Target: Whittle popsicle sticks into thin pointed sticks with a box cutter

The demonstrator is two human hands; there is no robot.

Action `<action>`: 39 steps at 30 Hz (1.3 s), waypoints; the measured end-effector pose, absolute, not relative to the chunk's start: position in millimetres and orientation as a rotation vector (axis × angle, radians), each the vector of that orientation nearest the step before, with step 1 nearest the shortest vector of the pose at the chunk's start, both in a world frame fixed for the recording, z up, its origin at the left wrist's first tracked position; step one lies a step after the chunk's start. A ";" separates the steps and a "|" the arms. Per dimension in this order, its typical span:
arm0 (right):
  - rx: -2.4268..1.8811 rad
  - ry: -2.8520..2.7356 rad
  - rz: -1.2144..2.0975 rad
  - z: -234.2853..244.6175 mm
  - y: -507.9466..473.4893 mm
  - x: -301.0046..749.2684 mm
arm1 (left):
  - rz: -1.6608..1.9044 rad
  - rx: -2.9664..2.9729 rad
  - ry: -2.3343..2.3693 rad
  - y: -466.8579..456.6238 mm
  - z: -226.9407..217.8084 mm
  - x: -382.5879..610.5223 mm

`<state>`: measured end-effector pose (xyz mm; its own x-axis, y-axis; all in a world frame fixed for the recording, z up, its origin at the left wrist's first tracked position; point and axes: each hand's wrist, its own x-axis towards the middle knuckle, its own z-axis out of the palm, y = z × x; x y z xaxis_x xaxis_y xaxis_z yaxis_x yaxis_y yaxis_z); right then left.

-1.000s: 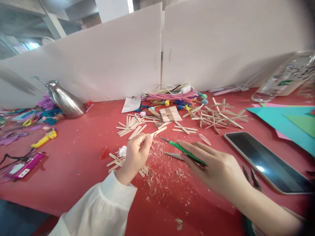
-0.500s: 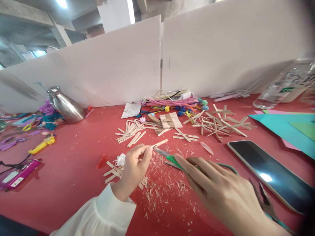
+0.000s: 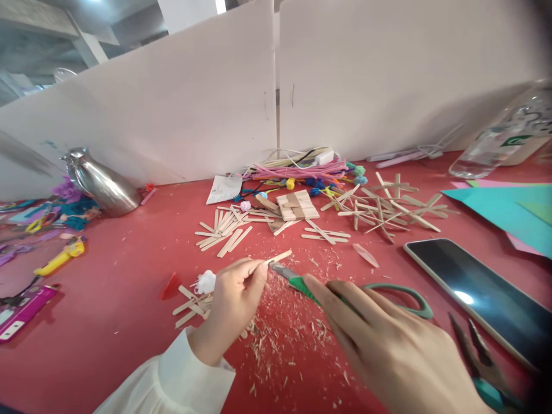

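In the head view my left hand [image 3: 241, 290] pinches a wooden craft stick [image 3: 282, 255] between thumb and fingers, its tip sticking out to the right. My right hand [image 3: 379, 322] is closed round a green utility knife [image 3: 302, 286]; the metal blade touches or nearly touches the stick beside my left thumb. Fine wood shavings [image 3: 284, 339] are scattered on the red table below. Partly under my right hand lie scissors, with one green handle loop [image 3: 425, 302] showing. A small pile of craft sticks [image 3: 194, 305] lies by my left wrist.
Behind are loose craft sticks [image 3: 224, 230], a bundled stack [image 3: 297, 205] and pink pipe cleaners [image 3: 297, 171]. To the right lie a phone [image 3: 470, 293], pliers [image 3: 483, 356], coloured paper [image 3: 500, 213] and bottles [image 3: 487, 144]. A steel jug [image 3: 103, 184] and yellow glue gun [image 3: 60, 257] stand left.
The view has shifted slightly. The knife blade has moved a little relative to the stick, which my left hand still pinches. More of the scissors' handle shows beside my right hand.
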<state>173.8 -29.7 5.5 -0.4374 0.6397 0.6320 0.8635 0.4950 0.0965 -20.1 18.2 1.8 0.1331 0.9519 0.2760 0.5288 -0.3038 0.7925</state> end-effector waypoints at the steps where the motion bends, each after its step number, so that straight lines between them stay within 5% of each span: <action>1: -1.228 -2.204 -0.528 4.8 -29.2 174.1 | 1.072 1.877 1.422 19.1 1.6 -20.4; 9: -1.193 -2.123 0.033 7.1 -21.7 179.2 | 1.159 1.653 1.370 20.6 1.5 -20.1; 22: -1.356 -1.993 0.509 10.7 -23.0 176.6 | 1.166 1.624 1.298 18.4 0.6 -20.3; 39: -1.432 -1.966 0.596 8.7 -23.5 179.2 | 0.852 1.707 1.371 18.4 2.9 -18.3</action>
